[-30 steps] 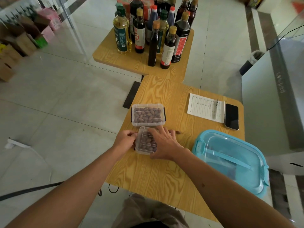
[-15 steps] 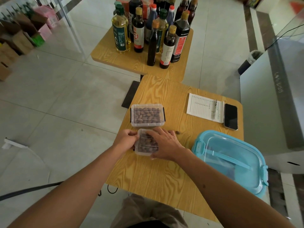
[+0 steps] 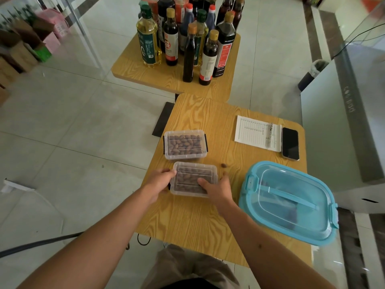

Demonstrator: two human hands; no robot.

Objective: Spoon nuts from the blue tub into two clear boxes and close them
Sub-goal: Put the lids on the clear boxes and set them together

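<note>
Two clear boxes of brown nuts sit on the wooden table point(image 3: 193, 222). The far box point(image 3: 185, 144) has its lid on and black clips at both ends. The near box point(image 3: 193, 178) also carries its lid. My left hand point(image 3: 159, 182) grips its left end, fingers curled over the edge. My right hand point(image 3: 216, 187) holds its right end, thumb resting on the lid. The blue tub point(image 3: 288, 202) stands to the right with its clear lid shut. A loose nut point(image 3: 223, 165) lies beside the near box.
A paper form with a pen point(image 3: 257, 132) and a black phone point(image 3: 290, 143) lie at the table's far right. A second table point(image 3: 145, 74) beyond holds several bottles point(image 3: 188, 38). A grey cabinet point(image 3: 341, 126) stands right of the table.
My right hand slid off the top of the near box to its right end, uncovering the lid. The box has turned to lie crosswise. The left hand stays at the left end.
</note>
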